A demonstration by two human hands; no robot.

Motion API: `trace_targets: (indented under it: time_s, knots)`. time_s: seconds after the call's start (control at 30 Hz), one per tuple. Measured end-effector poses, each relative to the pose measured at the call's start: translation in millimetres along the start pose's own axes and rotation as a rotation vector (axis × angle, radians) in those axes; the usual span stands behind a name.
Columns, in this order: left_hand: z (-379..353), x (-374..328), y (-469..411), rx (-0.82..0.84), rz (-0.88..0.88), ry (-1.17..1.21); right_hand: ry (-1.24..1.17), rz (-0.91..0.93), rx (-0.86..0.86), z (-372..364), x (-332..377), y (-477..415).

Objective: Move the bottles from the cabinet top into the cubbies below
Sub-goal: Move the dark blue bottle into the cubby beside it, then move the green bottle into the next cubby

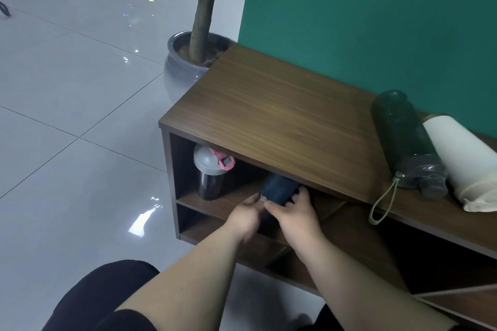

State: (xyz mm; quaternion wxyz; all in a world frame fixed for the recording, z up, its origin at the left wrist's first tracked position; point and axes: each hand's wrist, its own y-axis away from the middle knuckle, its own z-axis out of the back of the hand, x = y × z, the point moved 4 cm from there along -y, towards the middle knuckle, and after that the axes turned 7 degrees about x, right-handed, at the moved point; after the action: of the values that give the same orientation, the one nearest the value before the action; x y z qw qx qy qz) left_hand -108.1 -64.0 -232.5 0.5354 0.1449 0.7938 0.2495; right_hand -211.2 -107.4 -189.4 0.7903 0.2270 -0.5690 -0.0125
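Note:
A dark blue bottle (pixel 278 188) lies tilted in the upper left cubby, its top end hidden under the cabinet top (pixel 269 115). Both hands hold its near end: my left hand (pixel 246 213) on the left side, my right hand (pixel 294 213) on the right. A dark shaker bottle (pixel 212 172) with a grey lid and pink cap stands upright further left in the same cubby. On the cabinet top at the right lie a dark green bottle (pixel 403 137) with a grey cap and cord loop, and a white bottle (pixel 462 161) beside it.
A potted plant in a grey pot (pixel 180 67) stands on the tiled floor behind the cabinet's left end. A teal wall (pixel 363 21) backs the cabinet. Lower cubbies (pixel 204 223) open below the shelf. My dark-clothed knees are at the bottom.

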Motion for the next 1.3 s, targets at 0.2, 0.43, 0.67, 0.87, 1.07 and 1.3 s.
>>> trace_targets:
  time_s: [0.2,0.43,0.67,0.87,1.07,1.3]
  knots:
    - [-1.8,2.5,29.9,-0.002,0.037,-0.172,0.046,-0.061,0.118,14.3,-11.4,47.1]
    - [-15.5,-2.0,68.3,0.002,0.02,-0.159,0.182,0.123,0.207,51.0,18.0,112.9]
    - [-27.6,-6.7,104.9,0.004,-0.055,-0.134,0.085,0.442,-0.227,133.4,90.3,153.5]
    - [-44.5,-3.3,108.3,0.053,-0.08,-0.154,0.414,0.414,-0.464,179.1,122.6,112.5]
    - [-71.3,-1.8,84.8,0.227,-0.079,-0.159,0.466,0.245,-0.462,185.1,119.1,59.2]
    - [-94.3,10.1,42.9,0.473,0.12,-0.328,0.424,0.269,-0.531,182.9,111.3,61.7]
